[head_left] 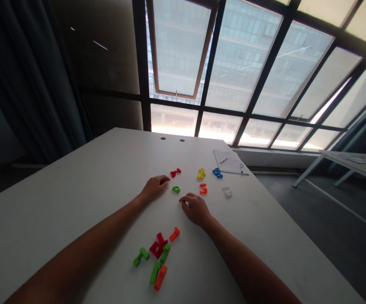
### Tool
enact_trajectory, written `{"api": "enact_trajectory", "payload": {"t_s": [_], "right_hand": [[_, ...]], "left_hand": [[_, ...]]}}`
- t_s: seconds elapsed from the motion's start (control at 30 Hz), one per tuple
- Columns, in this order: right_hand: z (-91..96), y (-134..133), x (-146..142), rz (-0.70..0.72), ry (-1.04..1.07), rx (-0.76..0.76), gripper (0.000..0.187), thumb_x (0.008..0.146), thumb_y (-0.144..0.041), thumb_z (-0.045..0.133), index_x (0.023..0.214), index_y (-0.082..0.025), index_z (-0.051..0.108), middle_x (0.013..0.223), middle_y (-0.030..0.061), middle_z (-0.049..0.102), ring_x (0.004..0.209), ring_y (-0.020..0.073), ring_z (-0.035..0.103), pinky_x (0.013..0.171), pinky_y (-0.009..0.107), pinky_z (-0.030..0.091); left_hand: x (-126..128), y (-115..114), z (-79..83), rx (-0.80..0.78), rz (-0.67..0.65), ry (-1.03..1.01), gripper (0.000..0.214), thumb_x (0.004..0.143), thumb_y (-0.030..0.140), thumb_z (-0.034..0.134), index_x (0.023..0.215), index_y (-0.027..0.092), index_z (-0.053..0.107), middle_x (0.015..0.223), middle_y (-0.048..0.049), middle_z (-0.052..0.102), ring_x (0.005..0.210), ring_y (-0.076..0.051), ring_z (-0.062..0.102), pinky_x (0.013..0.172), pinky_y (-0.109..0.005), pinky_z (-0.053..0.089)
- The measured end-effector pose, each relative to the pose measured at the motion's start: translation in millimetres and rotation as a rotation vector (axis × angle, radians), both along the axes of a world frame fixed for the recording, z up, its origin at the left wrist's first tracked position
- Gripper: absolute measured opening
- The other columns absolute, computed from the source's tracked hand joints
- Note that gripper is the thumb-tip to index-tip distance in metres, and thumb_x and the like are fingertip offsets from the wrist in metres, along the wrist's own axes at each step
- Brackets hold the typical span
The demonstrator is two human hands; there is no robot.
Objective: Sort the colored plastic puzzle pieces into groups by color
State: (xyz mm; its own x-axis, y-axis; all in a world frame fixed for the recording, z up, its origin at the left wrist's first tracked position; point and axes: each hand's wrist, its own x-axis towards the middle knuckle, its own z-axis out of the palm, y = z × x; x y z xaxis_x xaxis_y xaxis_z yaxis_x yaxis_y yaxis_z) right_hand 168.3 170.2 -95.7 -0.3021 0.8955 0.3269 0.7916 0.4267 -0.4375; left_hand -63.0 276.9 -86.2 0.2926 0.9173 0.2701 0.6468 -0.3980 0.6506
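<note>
The small green plastic piece [176, 189] lies on the white table [107, 177], between and slightly beyond the two hands. The red plastic pieces [173, 174] lie just past the fingertips of the left hand [157, 186]. That hand rests low over the tabletop with its fingers narrowly together; whether anything is held between them cannot be told. The right hand [196, 208] is near the green piece on its nearer side, fingers curled in and the thumb close to them; its grip is likewise too small to determine.

Beyond the right hand are two orange plastic pieces [203, 191], with a white plastic piece [227, 192] farther right. Behind these lie a yellow cluster [201, 173] and a blue cluster [217, 172].

Nearer the wearer, between the forearms, is a loose group: a green T-shaped piece [144, 253], red blocks [160, 239], green blocks [154, 272], a long orange block [160, 278] and an orange T-shaped piece [174, 233].

Paper sheets [233, 163] bearing a pen [223, 160] lie at the table's right edge. Large framed windows [183, 46] stand beyond, one pane tilted. A dark blue curtain [9, 63] hangs at left; a second table [364, 166] stands at right.
</note>
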Motion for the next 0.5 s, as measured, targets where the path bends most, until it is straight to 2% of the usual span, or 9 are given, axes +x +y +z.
{"api": "enact_trajectory", "payload": {"t_s": [0.17,0.3,0.4,0.5], "right_hand": [[0.4,-2,1,0.011,-0.003,0.011,0.020,0.093,-0.021,0.060,0.102,-0.029,0.076,0.106,0.0006,0.074,0.076,0.0135,0.067,0.075,0.024,0.049],[0.6,-3,0,0.006,-0.007,0.015,0.020,0.093,-0.022,0.060,0.102,-0.029,0.076,0.105,0.0015,0.074,0.076,0.0139,0.067,0.075,0.024,0.049],[1.5,-3,-1,0.002,-0.008,0.014,0.021,0.093,-0.022,0.059,0.103,-0.028,0.076,0.105,0.0025,0.074,0.080,0.0150,0.068,0.076,0.025,0.050],[2.6,-3,-1,0.004,-0.013,0.016,0.021,0.092,-0.021,0.059,0.102,-0.027,0.077,0.104,0.0029,0.074,0.083,0.0161,0.069,0.076,0.025,0.050]], "left_hand": [[-19,-43,-0.4,-0.029,-0.092,0.030,0.029,0.089,0.039,0.055,0.098,0.021,0.076,0.078,-0.0005,0.073,0.068,-0.017,0.063,0.067,-0.026,0.046],[-26,-81,-3.9,-0.131,-0.299,0.036,0.031,0.091,0.041,0.056,0.105,0.022,0.076,0.082,-0.0010,0.074,0.067,-0.015,0.062,0.066,-0.025,0.046],[-21,-106,-0.9,-0.108,-0.392,0.060,0.031,0.093,0.039,0.056,0.114,0.025,0.074,0.095,-0.0032,0.075,0.082,-0.018,0.066,0.077,-0.027,0.050],[-10,-123,8.0,-0.056,-0.536,0.073,0.037,0.096,0.022,0.048,0.124,0.030,0.071,0.114,-0.0037,0.073,0.105,-0.021,0.065,0.100,-0.032,0.046]]}}
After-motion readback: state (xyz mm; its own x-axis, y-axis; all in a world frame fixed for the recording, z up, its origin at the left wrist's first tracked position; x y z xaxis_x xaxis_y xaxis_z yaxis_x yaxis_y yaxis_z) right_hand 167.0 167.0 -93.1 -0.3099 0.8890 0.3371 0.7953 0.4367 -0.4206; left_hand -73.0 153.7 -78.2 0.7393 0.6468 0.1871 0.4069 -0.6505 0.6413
